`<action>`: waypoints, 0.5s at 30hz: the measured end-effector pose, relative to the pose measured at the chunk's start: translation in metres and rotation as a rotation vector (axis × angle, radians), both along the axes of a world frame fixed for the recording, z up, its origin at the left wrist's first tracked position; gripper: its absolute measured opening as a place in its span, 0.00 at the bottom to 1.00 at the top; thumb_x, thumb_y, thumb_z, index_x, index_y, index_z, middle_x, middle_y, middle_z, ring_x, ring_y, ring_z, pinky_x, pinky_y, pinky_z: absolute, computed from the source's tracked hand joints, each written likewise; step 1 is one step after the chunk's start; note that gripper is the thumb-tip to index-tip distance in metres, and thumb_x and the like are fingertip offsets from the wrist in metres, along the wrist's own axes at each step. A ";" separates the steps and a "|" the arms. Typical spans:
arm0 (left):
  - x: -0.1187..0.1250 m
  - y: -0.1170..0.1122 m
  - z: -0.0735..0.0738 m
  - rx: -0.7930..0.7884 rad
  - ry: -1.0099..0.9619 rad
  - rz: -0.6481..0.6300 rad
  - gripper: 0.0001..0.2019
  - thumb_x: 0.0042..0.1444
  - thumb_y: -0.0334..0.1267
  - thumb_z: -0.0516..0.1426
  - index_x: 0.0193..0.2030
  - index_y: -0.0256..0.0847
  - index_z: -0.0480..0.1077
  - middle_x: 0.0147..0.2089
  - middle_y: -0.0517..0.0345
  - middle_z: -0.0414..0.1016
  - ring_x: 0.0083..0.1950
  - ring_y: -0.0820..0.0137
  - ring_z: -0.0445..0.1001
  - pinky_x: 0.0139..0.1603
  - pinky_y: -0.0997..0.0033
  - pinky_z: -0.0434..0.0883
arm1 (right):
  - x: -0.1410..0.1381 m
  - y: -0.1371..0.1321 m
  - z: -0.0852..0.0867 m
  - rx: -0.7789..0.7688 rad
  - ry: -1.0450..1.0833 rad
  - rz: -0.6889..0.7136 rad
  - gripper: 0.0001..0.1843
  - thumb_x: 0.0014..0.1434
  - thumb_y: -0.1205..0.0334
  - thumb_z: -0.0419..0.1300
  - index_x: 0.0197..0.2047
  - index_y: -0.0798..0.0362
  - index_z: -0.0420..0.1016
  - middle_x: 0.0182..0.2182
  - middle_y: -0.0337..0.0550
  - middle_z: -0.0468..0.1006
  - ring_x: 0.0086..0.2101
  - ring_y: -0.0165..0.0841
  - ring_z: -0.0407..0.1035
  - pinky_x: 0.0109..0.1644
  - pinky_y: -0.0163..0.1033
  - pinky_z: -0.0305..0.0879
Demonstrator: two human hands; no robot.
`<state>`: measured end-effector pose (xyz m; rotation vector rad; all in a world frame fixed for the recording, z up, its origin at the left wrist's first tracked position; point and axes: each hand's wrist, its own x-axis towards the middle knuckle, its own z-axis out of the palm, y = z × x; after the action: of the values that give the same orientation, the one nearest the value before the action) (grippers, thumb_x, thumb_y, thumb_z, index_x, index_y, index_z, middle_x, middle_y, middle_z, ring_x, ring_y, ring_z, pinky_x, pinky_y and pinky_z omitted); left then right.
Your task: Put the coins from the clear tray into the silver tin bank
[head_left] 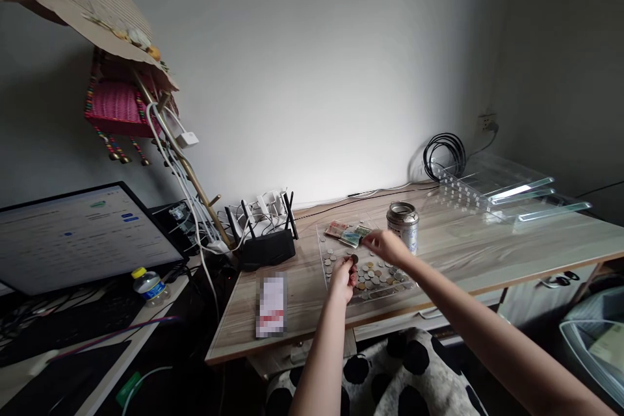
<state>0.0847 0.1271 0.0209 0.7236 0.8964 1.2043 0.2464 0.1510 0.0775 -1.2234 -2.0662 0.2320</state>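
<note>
Pinched between the fingers of my left hand (344, 279) is a dark round coin (354, 259). My right hand (389, 247) is closed, fingertips together beside the banknotes (348, 234); whatever they may hold is too small to make out. Under both hands lies a clear plastic tray (322, 266). Many silver and gold coloured coins (373, 278) are scattered over it, most of them towards the near side. The banknotes rest at the tray's far left part. Just behind my right hand stands a round metal tin (402, 220) with a patterned side.
Left on the desk (302, 302) are a black router (268, 249) and a blurred-out card or phone (271, 305). Clear acrylic shelves (507, 198) and a coiled black cable (444, 156) occupy the far right. A laptop (92, 234) and a yellow-capped bottle (150, 286) sit further left.
</note>
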 end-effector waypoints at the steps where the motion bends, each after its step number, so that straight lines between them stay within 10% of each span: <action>1: 0.000 0.000 -0.001 0.014 0.006 -0.012 0.08 0.42 0.36 0.56 0.28 0.39 0.58 0.17 0.68 0.58 0.12 0.84 0.51 0.13 0.82 0.43 | -0.014 -0.006 -0.011 -0.048 -0.001 0.076 0.14 0.51 0.56 0.51 0.33 0.52 0.75 0.26 0.41 0.75 0.23 0.28 0.65 0.25 0.31 0.58; 6: 0.000 0.000 -0.001 0.018 -0.052 -0.028 0.05 0.45 0.35 0.54 0.30 0.38 0.61 0.17 0.66 0.58 0.13 0.84 0.51 0.13 0.83 0.44 | -0.033 -0.010 -0.029 -0.086 0.057 0.126 0.14 0.50 0.55 0.53 0.29 0.54 0.75 0.22 0.41 0.74 0.23 0.28 0.65 0.26 0.31 0.57; 15: -0.007 0.004 0.003 -0.172 -0.331 0.105 0.03 0.47 0.28 0.48 0.28 0.32 0.62 0.19 0.60 0.60 0.14 0.84 0.52 0.12 0.84 0.46 | 0.071 0.032 0.044 0.228 -0.170 -0.376 0.13 0.52 0.61 0.50 0.35 0.49 0.75 0.34 0.43 0.75 0.34 0.31 0.66 0.33 0.32 0.59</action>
<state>0.0782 0.1310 0.0235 0.3291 0.7563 1.2765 0.3169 0.1831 0.1214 -1.4947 -1.8916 -0.2839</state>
